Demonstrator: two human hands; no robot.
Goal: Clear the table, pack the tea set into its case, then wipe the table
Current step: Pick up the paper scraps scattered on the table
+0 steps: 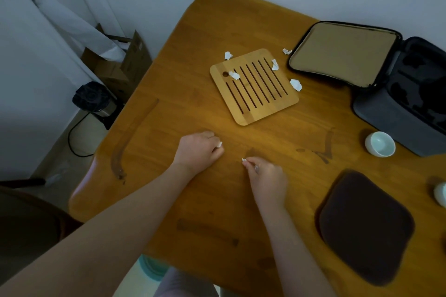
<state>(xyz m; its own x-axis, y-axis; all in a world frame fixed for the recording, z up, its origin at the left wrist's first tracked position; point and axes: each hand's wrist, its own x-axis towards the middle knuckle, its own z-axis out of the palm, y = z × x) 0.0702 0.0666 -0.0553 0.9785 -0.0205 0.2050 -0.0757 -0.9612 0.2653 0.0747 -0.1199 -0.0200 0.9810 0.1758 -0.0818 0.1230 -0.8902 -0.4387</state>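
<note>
My left hand [198, 149] rests on the wooden table [169, 128], curled round a white paper scrap [219, 144] that peeks out by the fingers. Just to its right, my right hand [265, 177] pinches a small white scrap [244, 159] at its fingertips. Several more crumpled white scraps [296, 84] lie on and around the slatted bamboo tea tray [254, 85] farther back. The dark tea-set case [398, 94] stands open at the right, its tan-lined lid [342, 53] laid flat. A white teacup [379, 144] sits in front of the case.
A dark brown square mat [364, 226] lies at the near right, with part of another white cup [440, 194] at the frame's right edge. Dark smears [325, 149] mark the tabletop. On the floor to the left stand a lined bin [93, 99] and cardboard boxes [120, 65].
</note>
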